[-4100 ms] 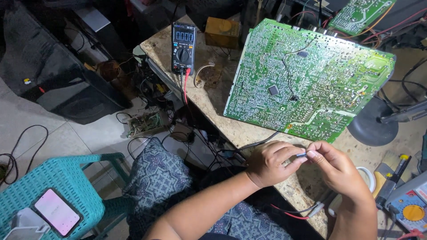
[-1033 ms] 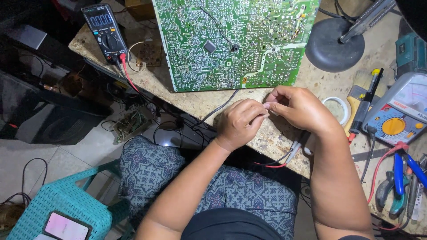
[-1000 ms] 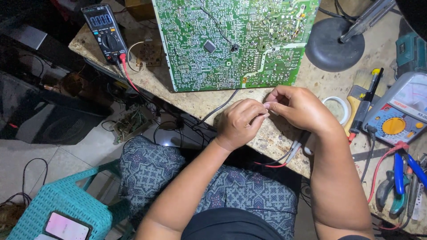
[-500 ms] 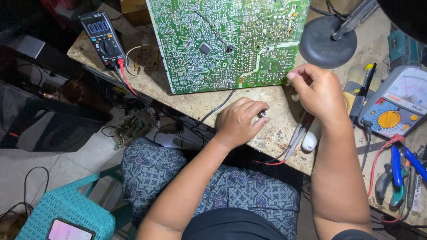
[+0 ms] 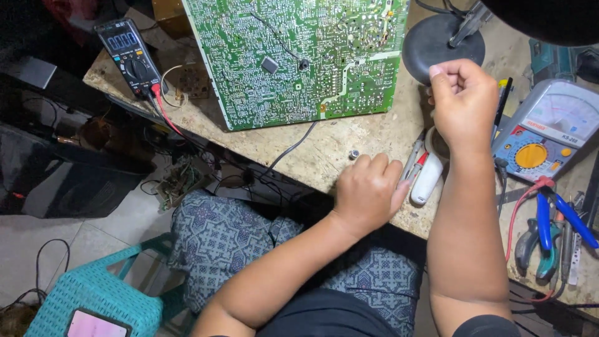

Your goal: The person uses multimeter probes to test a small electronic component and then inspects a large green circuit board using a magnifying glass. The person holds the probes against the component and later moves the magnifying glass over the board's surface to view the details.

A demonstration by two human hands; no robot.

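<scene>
Right, small silver part (image 5: 354, 153) sits loose on the workbench (image 5: 349, 134), just beside the left hand (image 5: 368, 193), which rests curled, knuckles down, apparently empty. Right hand (image 5: 465, 103) is raised near the lamp base (image 5: 440, 43), fingers pinched shut; contents hidden. Circuit board (image 5: 293, 56) lies beyond. Looks like a mid-repair pause; picking the part up would need a fine pinch.

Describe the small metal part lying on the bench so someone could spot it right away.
Start at the big green circuit board on the bench. Below its lower right corner, on bare benchtop just above the left hand, lies a tiny silvery round part. It is the only loose, shiny bit there, apart from the cable and tools.
</scene>
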